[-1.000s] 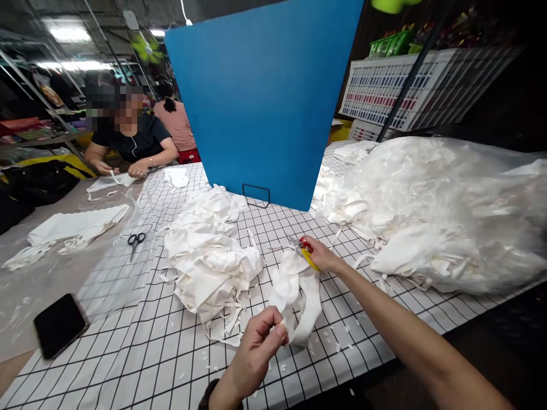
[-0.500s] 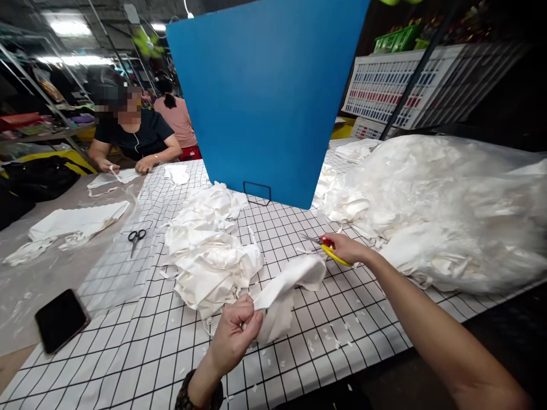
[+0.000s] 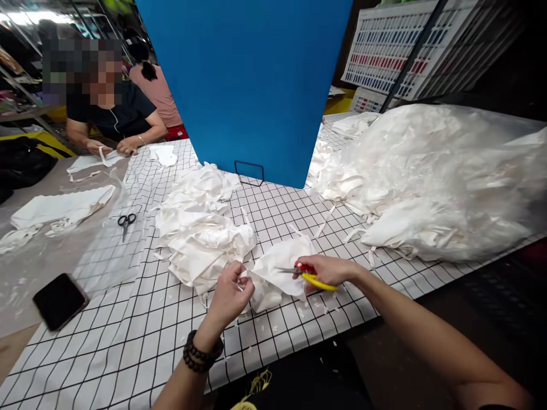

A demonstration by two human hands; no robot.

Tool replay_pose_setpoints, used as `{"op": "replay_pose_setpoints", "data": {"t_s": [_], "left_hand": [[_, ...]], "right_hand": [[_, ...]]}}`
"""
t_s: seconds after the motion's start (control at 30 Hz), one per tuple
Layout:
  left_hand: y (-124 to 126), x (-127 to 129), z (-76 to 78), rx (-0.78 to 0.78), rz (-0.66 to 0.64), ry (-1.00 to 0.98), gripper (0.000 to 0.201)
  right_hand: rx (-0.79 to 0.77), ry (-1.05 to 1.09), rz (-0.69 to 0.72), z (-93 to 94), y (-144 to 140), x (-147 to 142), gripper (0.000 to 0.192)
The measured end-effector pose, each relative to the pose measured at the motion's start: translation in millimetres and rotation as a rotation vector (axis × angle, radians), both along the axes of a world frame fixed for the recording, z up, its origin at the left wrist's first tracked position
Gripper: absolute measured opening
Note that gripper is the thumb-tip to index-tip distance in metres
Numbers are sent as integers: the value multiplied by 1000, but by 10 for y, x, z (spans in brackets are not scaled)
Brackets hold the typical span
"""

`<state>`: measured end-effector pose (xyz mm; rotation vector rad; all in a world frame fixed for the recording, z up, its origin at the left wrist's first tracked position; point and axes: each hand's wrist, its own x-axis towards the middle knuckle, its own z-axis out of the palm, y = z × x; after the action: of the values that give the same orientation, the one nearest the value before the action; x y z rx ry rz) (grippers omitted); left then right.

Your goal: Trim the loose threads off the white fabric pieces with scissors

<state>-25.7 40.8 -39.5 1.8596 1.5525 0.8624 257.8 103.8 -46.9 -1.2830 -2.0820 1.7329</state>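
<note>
My left hand [image 3: 233, 291] pinches the edge of a white cloth piece [image 3: 284, 256] near the table's front. In my right hand [image 3: 327, 270] is a pair of scissors [image 3: 314, 279] with red and yellow handles. The blades point left and lie over the white cloth, short of my left fingers. Whether they touch the cloth I cannot tell. Just beyond my left hand rises a crumpled heap of white cloth pieces [image 3: 205, 239] with narrow straps.
A blue board [image 3: 252, 91] stands mid-table on a black wire foot. Right of it bulges a clear plastic bag [image 3: 448, 182] of white cloth. Black scissors [image 3: 125, 225] and a phone [image 3: 60, 302] lie left. A co-worker [image 3: 115, 119] handles white cloth at far left.
My right hand has brought the scissors left and nearer, over the cloth. My left hand still holds the cloth's edge. The view has tipped downward.
</note>
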Motion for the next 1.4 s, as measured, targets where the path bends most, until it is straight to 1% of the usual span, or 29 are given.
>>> {"op": "replay_pose_setpoints", "data": {"t_s": [0.1,0.17,0.2,0.23,0.3,0.33,0.4,0.43,0.47,0.5,0.53,0.57,0.63,0.67,0.7,0.73,0.77,0.8,0.83,0.87,0.93,1.0,1.03,1.1,1.17,1.27,1.3,1.33,1.4], "left_hand": [[128,-12,23,115,16,-16,17],[306,-33,132,175,34,-77,21],[433,-35,235,208,38,-114,22],[589,-23,372,254,40,-151,21],[963,71,733,400,16,-198,20],[1166,163,936,502,9,-220,20],[1541,432,1308,680,-38,-248,22],[1689,592,1446,736,-57,-236,22],[1795,752,1534,748,-89,-207,22],[1851,897,1566,714,-142,-163,21],[1853,1012,1542,647,-213,-107,19],[1799,1086,1467,564,-286,-54,18],[1532,1097,1208,427,-411,7,24],[1333,1041,1049,379,-399,-3,27],[1106,956,887,302,-337,-23,23],[865,857,732,186,-244,-49,12],[624,759,589,8,-205,-63,24],[397,674,460,-181,-205,-101,39],[196,612,348,-323,-187,-156,47],[28,577,250,-381,-145,-215,51],[-194,583,97,-384,-65,-358,51],[-288,644,-9,-378,22,-527,49],[-305,676,-45,-405,60,-616,48],[-317,711,-92,-481,116,-767,46],[-336,702,-111,-523,148,-850,45],[-393,636,-101,-504,169,-833,43],[-415,612,-91,-482,165,-808,41],[-434,591,-79,-451,157,-780,39],[-463,558,-54,-364,149,-721,35]], "right_hand": [[-20,74,-95,-114,-206,-72,27],[-17,143,-163,-68,-269,-58,25],[-9,197,-207,0,-284,-36,26],[6,257,-256,95,-295,-11,28],[61,378,-358,336,-324,30,30],[86,441,-407,460,-348,36,30],[104,564,-489,663,-415,8,30],[91,618,-524,724,-455,-27,30],[64,664,-556,752,-494,-73,30],[30,694,-586,744,-531,-125,30],[-4,711,-614,705,-564,-179,30],[-34,727,-650,638,-593,-232,30],[-94,761,-741,457,-635,-324,32],[-125,774,-793,359,-651,-361,34],[-157,781,-843,266,-664,-394,35],[-185,784,-889,184,-675,-426,37],[-208,782,-923,116,-686,-458,38],[-221,778,-947,62,-697,-493,39],[-227,773,-961,23,-708,-532,39],[-227,766,-967,-5,-722,-577,39],[-211,741,-968,-43,-759,-678,40],[-163,726,-953,-77,-806,-772,41],[-131,719,-927,-95,-830,-806,40],[-71,675,-848,-127,-864,-833,38],[14,587,-798,-138,-861,-803,33],[214,484,-802,-88,-780,-709,28],[257,479,-766,-59,-739,-686,29],[269,486,-698,-29,-695,-675,30],[229,510,-529,18,-610,-695,28]]}}
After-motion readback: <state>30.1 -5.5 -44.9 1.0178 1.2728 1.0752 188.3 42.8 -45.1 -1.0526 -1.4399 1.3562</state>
